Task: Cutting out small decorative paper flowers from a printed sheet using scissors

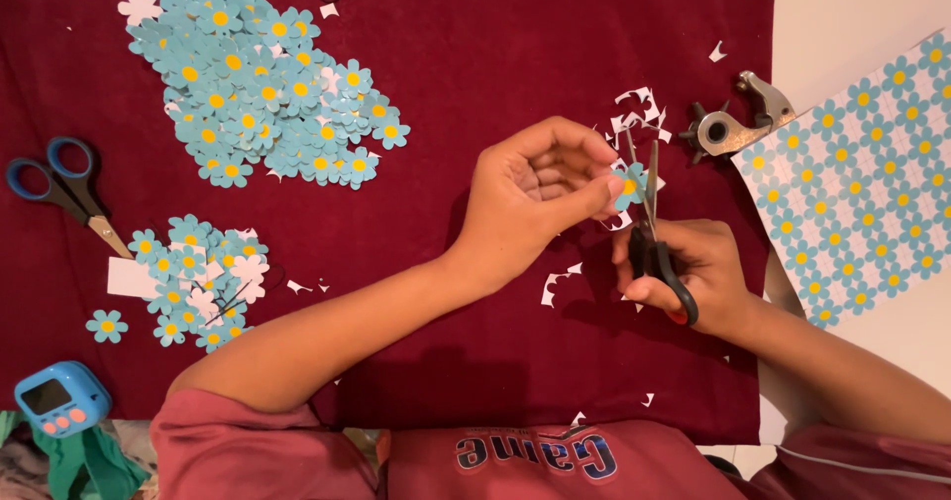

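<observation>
While scissors (649,224) cut, left fingers (594,195) apparently pinch flower (628,185).

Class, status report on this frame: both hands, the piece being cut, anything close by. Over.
Left hand pinches blue paper flower. Right hand works black-handled scissors, blades at the flower. White scraps and hole punch just beyond.

I see a dark red cloth (475,94) under everything, blue paper flowers with yellow centres (263,79) heaped far left, blue-handled scissors (61,188) left, and a white sheet (862,183) patterned with matching flowers right.
</observation>
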